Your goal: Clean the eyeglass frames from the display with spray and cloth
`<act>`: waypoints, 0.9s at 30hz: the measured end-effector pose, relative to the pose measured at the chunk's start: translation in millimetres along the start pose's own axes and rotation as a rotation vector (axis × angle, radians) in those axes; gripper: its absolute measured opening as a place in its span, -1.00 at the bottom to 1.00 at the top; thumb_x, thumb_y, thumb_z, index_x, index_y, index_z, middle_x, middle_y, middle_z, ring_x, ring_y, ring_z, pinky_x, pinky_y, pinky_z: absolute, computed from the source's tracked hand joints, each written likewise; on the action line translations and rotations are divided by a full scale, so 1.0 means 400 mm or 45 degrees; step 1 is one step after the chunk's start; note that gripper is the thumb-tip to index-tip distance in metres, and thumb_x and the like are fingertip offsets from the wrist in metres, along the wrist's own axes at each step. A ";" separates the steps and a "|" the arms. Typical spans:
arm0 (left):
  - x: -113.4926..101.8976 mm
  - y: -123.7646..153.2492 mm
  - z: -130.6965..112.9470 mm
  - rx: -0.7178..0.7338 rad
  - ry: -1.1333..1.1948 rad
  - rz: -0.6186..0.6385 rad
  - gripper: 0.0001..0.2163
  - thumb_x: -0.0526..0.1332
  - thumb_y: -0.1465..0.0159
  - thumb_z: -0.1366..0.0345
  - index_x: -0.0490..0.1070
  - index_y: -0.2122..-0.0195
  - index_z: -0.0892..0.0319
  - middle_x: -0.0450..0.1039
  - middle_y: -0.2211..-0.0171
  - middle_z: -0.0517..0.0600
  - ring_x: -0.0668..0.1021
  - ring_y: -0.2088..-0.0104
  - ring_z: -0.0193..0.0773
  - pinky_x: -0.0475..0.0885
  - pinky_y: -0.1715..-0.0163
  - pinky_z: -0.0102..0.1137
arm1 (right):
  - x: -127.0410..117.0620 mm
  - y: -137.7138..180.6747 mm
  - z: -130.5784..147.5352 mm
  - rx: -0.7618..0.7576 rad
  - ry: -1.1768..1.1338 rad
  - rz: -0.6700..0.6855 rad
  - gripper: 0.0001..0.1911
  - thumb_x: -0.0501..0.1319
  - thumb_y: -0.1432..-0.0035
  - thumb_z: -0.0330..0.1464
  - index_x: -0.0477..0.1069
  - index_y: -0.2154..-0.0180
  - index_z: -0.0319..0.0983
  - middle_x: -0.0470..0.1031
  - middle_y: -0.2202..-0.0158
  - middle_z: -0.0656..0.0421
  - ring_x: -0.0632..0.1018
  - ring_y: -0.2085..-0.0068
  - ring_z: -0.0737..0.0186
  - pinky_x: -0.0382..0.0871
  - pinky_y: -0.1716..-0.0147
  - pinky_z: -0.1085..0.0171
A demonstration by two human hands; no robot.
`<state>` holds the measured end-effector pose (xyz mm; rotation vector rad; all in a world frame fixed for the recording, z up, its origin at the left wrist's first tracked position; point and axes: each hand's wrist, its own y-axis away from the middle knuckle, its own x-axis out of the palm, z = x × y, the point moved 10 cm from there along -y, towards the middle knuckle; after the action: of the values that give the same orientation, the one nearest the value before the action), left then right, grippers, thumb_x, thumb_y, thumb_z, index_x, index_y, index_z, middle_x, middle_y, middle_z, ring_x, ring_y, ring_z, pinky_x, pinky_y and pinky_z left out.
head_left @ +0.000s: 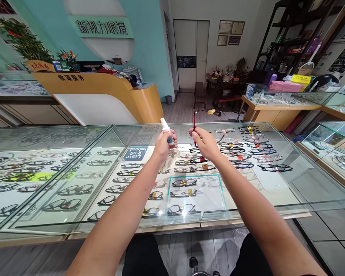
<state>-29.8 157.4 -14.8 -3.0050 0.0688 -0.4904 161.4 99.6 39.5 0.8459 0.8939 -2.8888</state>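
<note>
My left hand [162, 145] is wrapped round a small white spray bottle [164, 125], held upright with its nozzle at the top. To the right, my right hand [204, 143] pinches a pair of glasses [194, 120] with a dark red frame. The glasses are turned edge-on, and a yellow tag [211, 112] shows on one temple. Both hands are above the far part of a glass display case [247, 195], with a gap between bottle and glasses. Under the glass, several rows of eyeglasses [183, 183] lie on white boards.
Another glass case [83, 153] adjoins on the left. Beyond it stands a wooden counter [143, 101]. More display cases [275, 103] line the right side, with a pink box [286, 86] on top. A bench [200, 92] and a bin [168, 99] stand farther back.
</note>
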 end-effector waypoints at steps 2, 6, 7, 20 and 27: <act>0.020 0.010 0.006 -0.088 0.056 0.084 -0.67 0.42 -0.09 0.08 0.46 0.21 0.13 0.32 0.47 -0.13 0.39 0.51 -0.36 0.28 0.60 -0.50 | 0.013 0.000 0.007 -0.004 -0.021 0.060 -0.58 -0.01 -0.56 -0.16 0.56 -0.06 -0.19 0.70 0.02 -0.02 0.63 -0.01 -0.02 0.41 -0.06 0.07; 0.052 0.032 0.006 -0.232 0.199 0.184 -0.37 0.27 -0.25 -0.43 0.40 0.40 0.13 0.32 0.47 0.00 0.43 0.49 -0.28 0.18 0.64 -0.45 | 0.039 0.002 0.011 -0.003 -0.054 0.164 -0.59 -0.02 -0.55 -0.15 0.54 0.01 -0.18 0.68 0.10 0.04 0.61 0.08 0.04 0.36 0.02 0.11; 0.056 0.036 0.004 -0.248 0.221 0.189 -0.30 0.21 -0.24 -0.53 0.36 0.43 0.11 0.32 0.48 0.02 0.44 0.48 -0.24 0.18 0.64 -0.43 | 0.044 0.003 0.010 -0.002 -0.065 0.182 -0.60 -0.02 -0.55 -0.15 0.53 0.03 -0.18 0.68 0.12 0.06 0.60 0.10 0.06 0.35 0.04 0.12; 0.060 0.024 0.019 0.006 -0.194 0.209 -0.30 0.18 -0.20 -0.52 0.35 0.53 0.10 0.35 0.55 0.02 0.44 0.51 -0.23 0.30 0.53 -0.36 | 0.111 0.015 0.012 0.049 -0.635 0.449 -0.51 0.13 -0.48 0.10 0.53 0.18 -0.16 0.56 0.26 0.16 0.51 0.22 0.16 0.38 0.13 0.17; 0.087 0.039 0.016 0.026 -0.249 0.282 -0.30 0.12 -0.29 -0.51 0.27 0.55 0.09 0.30 0.61 0.01 0.44 0.53 -0.21 0.28 0.51 -0.33 | 0.117 0.017 0.027 0.064 -0.742 0.502 -0.45 0.20 -0.41 0.18 0.55 0.19 -0.16 0.61 0.25 0.16 0.52 0.23 0.17 0.41 0.12 0.16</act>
<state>4.8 140.2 -11.3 -2.9578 0.3732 -0.1737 117.0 95.4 20.0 0.1228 0.5227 -2.5751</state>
